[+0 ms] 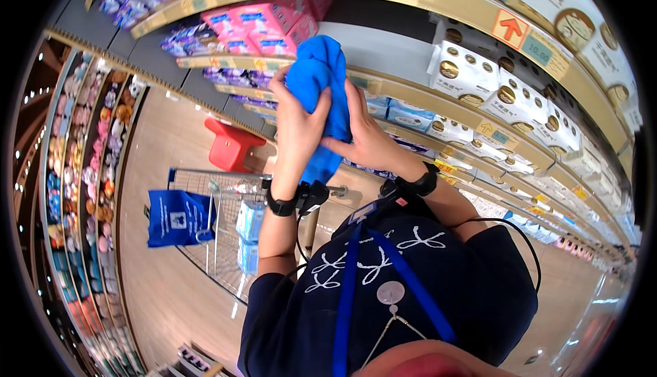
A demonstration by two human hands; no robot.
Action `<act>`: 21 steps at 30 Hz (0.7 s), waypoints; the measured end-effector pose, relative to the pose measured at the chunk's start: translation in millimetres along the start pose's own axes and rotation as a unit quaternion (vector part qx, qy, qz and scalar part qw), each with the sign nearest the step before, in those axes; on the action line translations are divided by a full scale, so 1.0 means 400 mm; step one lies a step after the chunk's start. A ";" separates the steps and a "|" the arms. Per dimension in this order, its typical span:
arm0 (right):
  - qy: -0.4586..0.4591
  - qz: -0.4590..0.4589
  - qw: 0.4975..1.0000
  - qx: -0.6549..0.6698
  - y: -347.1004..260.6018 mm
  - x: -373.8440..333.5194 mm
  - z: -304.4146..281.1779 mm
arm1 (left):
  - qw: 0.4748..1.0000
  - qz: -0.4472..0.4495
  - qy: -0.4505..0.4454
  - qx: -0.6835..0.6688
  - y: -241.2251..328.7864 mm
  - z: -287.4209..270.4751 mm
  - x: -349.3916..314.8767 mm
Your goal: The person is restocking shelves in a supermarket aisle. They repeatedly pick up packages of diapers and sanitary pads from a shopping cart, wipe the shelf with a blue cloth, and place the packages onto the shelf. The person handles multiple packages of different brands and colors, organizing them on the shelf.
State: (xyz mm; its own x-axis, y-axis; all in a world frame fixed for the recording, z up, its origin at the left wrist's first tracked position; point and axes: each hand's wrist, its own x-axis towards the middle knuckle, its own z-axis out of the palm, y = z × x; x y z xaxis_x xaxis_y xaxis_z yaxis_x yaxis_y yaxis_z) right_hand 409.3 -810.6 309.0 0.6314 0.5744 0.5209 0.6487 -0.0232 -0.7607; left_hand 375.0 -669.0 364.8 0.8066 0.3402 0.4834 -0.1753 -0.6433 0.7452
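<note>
A bright blue cloth [313, 79], bunched and folded, is between my two hands in front of the shelf. My left hand [298, 125] grips its left side, the thumb lying across the fabric. On the other side my right hand [366, 130] holds it with the fingers up along the edge and the thumb pressed in from below. The cloth's lower end hangs beneath my hands, and its upper end stands above my fingertips, close to the shelf edge.
Shelves hold pink packs [263, 26] and white boxed packs [465, 72]. Down to the left stands a metal shopping cart [215, 257] with light blue packs [249, 236] and a blue bag [179, 219]. A red stool [229, 145] is beyond it; plush toys [92, 161] fill a far-left rack.
</note>
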 end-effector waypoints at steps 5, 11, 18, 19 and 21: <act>0.117 0.019 0.992 -0.044 0.084 0.080 -0.038 | 0.994 -0.016 -0.090 -0.067 -0.038 0.061 0.070; 0.168 0.068 0.957 -0.226 0.117 0.262 -0.068 | 0.995 0.023 -0.091 -0.020 -0.125 0.067 0.087; 0.070 0.183 0.864 -0.463 0.226 0.374 0.051 | 0.995 0.031 -0.095 -0.008 -0.176 0.084 0.081; 0.068 0.192 0.867 -0.454 0.224 0.376 0.048 | 0.996 0.025 -0.082 -0.021 -0.179 0.099 0.076; 0.066 0.215 0.871 -0.437 0.214 0.371 0.023 | 0.994 0.018 -0.089 -0.053 -0.182 0.116 0.090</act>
State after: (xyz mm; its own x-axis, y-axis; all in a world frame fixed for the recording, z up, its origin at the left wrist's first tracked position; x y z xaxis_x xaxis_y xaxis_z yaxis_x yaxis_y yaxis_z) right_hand 554.7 -719.6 317.6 0.9014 0.2610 0.3456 0.3797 -0.8600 -0.3409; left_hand 443.0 -641.8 306.4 0.8843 0.1846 0.4290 -0.2570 -0.5745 0.7771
